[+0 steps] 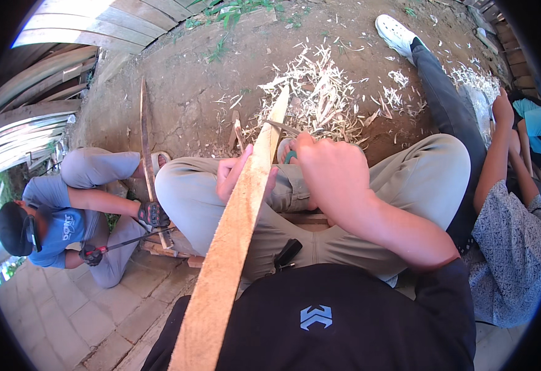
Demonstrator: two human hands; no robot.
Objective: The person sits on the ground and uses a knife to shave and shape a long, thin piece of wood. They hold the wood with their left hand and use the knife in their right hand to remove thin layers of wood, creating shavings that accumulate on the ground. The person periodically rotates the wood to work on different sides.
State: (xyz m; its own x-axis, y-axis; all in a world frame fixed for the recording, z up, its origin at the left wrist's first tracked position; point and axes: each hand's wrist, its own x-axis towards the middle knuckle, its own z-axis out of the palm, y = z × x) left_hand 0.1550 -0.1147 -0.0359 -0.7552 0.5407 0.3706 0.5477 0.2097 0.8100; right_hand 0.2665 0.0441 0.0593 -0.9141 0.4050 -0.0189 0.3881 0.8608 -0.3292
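A long, pale wooden stake (230, 256) slants from the bottom edge, beside my torso, up to a pointed tip above my lap. My left hand (234, 175) is closed around it from below, with fingers showing on both sides of the wood. A knife (284, 128) lies with its curved blade across the stake near the tapered end. The knife's handle is mostly hidden inside my right hand (332, 167), which is a fist just right of the stake. The surface near the blade looks freshly cut.
Wood shavings (323, 93) are heaped on the dirt beyond my knees. On the left, a gloved person (91, 210) holds a dark upright stake (146, 136) and a long tool. Another person (508, 247) sits close on my right; a white shoe (396, 35) is ahead.
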